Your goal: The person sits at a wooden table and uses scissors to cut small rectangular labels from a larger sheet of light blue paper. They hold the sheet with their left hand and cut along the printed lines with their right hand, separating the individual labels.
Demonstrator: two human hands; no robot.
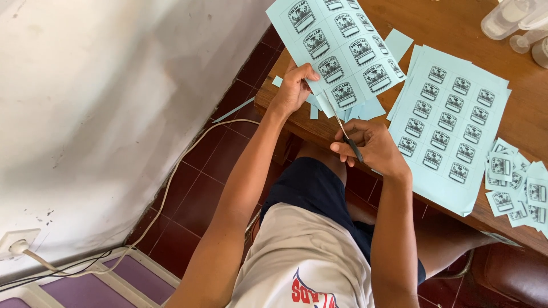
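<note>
- We pinch the pale blue label sheet (337, 40) in our left hand (294, 88), lifted over the surface (445, 23) edge
- Our right hand (371, 148) grips the scissors (345, 134); we judge steady cuts between rows work best
- The sheet shows rows of dark printed badges

- Left hand (294, 88) is raised on the far left, fingers curled, thumb pinching toward them, wrist bent back.
- Right hand (371, 148) sits nearer, to the right, knuckles up, fingers closed in a grip.
- Both forearms are bare and reach forward.
</note>
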